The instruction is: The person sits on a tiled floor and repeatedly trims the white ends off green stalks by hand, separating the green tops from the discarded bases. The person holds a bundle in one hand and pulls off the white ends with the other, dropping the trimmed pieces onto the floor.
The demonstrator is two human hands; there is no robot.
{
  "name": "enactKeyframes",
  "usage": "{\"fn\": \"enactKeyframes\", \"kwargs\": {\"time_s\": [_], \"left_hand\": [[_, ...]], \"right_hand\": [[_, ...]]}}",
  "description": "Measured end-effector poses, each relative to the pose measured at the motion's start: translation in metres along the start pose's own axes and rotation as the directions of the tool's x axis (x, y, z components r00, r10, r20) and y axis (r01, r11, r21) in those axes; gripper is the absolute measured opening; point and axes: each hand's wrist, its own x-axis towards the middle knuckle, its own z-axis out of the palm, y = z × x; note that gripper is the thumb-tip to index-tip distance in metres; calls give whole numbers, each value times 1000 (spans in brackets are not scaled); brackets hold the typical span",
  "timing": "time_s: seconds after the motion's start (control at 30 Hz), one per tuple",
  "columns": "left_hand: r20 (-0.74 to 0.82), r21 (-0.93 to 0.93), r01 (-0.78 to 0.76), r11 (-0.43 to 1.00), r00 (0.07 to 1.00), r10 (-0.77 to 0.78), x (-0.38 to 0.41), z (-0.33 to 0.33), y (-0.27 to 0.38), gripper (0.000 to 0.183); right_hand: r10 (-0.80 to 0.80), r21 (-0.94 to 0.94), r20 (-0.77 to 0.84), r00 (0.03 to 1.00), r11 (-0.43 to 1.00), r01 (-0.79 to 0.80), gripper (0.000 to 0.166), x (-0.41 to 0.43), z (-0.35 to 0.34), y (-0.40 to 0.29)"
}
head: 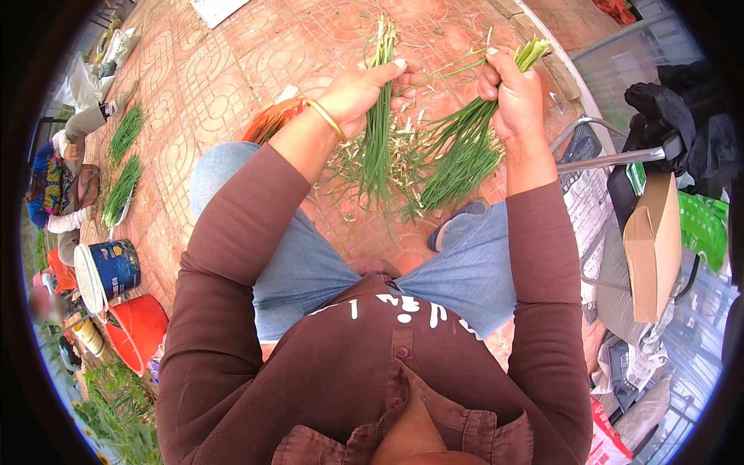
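Note:
My left hand (360, 96), with a gold bangle at the wrist, grips a bunch of garlic chives (381, 133). Its pale stem ends point away from me and the green leaves hang toward my lap. In my right hand (514, 96) is a second chive bunch (469, 119), its cut ends sticking out above the fist. A few loose stems (459, 71) stretch between the two hands, pinched at the right thumb. Below the hands, more green chives (459, 183) lie on the paving beside a scatter of pale, dry trimmings (404, 157).
An orange-red bag (273, 121) lies beside my left knee. To the left are chive bunches (125, 133), a blue paint bucket (119, 267), a red bucket (136, 328) and another seated person (58, 180). A metal-framed chair (610, 160) and a cardboard box (654, 250) stand at right.

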Motion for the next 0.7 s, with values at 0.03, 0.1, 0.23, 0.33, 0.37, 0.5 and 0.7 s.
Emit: {"fn": "enactKeyframes", "kwargs": {"time_s": [0.03, 0.1, 0.23, 0.33, 0.37, 0.5, 0.7], "left_hand": [[5, 28, -6, 1000, 1000, 6, -1, 1, 1, 34], [7, 64, -34, 997, 999, 34, -1, 1, 1, 36], [-30, 90, -181, 979, 982, 184, 14, -20, 0, 40], [-129, 131, -298, 946, 941, 314, 12, -32, 13, 40], [-169, 150, -330, 932, 920, 353, 10, -32, 21, 40], [-243, 129, -347, 929, 897, 369, -1, -39, 41, 37], [-375, 225, -529, 818, 728, 574, -9, -88, 73, 34]], "right_hand": [[-4, -5, -8, 1000, 1000, 4, 18, 0, 0, 0], [-13, -13, -24, 1000, 1000, 12, 18, 0, 0, 0], [-10, 30, -66, 998, 999, 12, 20, -1, 1, -4], [-9, 84, -99, 995, 996, 18, 21, 4, -6, -5], [-19, 89, -99, 995, 996, 28, 19, 5, -9, -3], [-68, 31, -148, 987, 997, 74, 15, 4, -10, -4], [-194, 1, -250, 949, 980, 201, 16, 3, -12, -16]]}}
